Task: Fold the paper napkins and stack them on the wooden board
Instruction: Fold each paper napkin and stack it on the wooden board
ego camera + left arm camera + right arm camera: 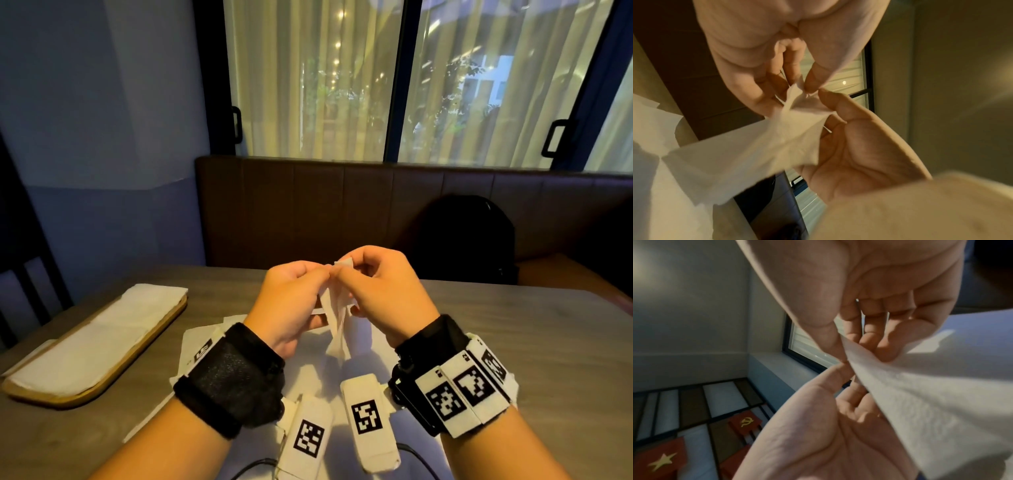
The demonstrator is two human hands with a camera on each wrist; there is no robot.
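Napkin (337, 318) handling is shown in the head view: one sheet is held up above the counter (513, 342), well to the right of the wooden board (102, 380), and it hangs in a crumpled strip between the two hands. Its top corner is pinched by the left hand (291, 301) and the right hand (380, 291), whose fingertips meet there. The wooden board lies at the counter's left side with folded napkins (102, 329) laid along it, and more loose white sheets (205, 342) are spread just right of the board, under the wrists. In the left wrist view, the left hand (849, 154) is seen with its thumb pressed to the sheet's edge, while the right hand (764, 65) pinches the bunched corner of the napkin (760, 146) with thumb and fingers curled; the rest of the sheet fans out toward the camera. In the right wrist view, the napkin (910, 402) is seen clamped between thumb and fingers of the right hand (818, 443), with the left hand (869, 296) closed on the same edge from the far side. The step in hand is judged to be the separating or opening of one sheet before folding. The next move would call for the corners to be drawn apart, the sheet to be flattened and creased evenly, and tearing of the thin paper to be avoided.
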